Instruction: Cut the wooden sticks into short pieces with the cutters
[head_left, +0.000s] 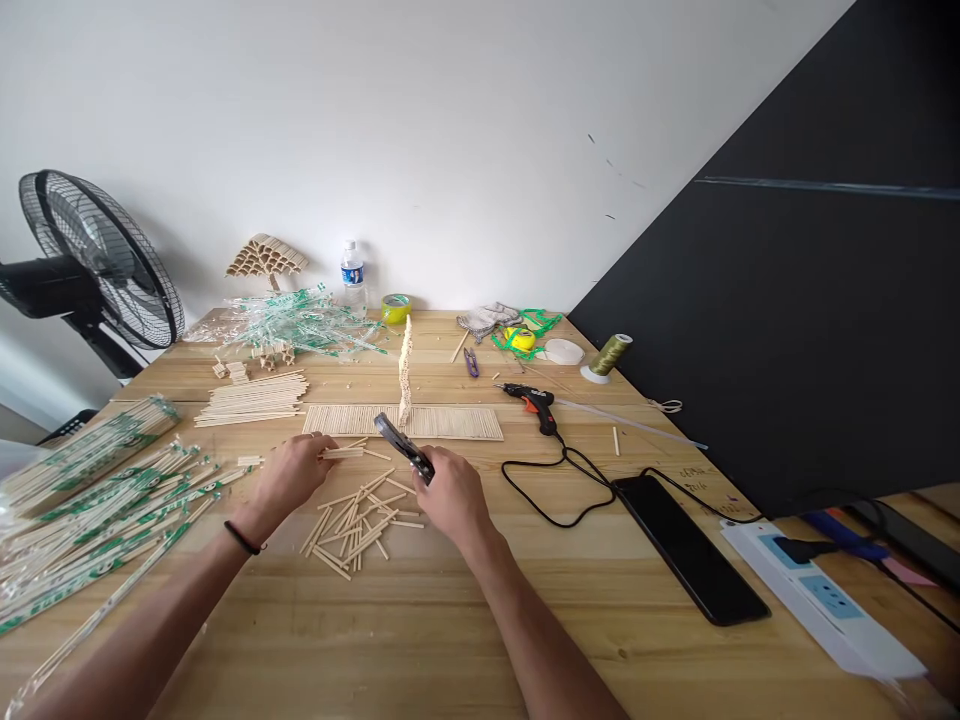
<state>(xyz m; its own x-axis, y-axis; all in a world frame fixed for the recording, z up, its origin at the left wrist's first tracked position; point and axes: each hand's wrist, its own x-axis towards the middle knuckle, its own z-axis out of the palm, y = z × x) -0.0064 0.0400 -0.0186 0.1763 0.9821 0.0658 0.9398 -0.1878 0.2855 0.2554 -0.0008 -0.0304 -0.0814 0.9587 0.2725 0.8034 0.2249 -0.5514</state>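
Note:
My left hand is closed, with a small bundle of short wooden sticks pinched at its fingertips. In my right hand is a pair of pliers with a grey metal head and dark handles, its head pointing up and left. A loose pile of cut wooden sticks lies on the table between my hands. Just beyond them is a flat strip of sticks laid side by side. A narrow, rough-edged wooden piece stands upright at the strip's middle.
Wrapped stick packs cover the left side, near a row of long sticks. Plastic wrappers, a water bottle and tape stand behind. Rightward are a glue gun, phone and power strip.

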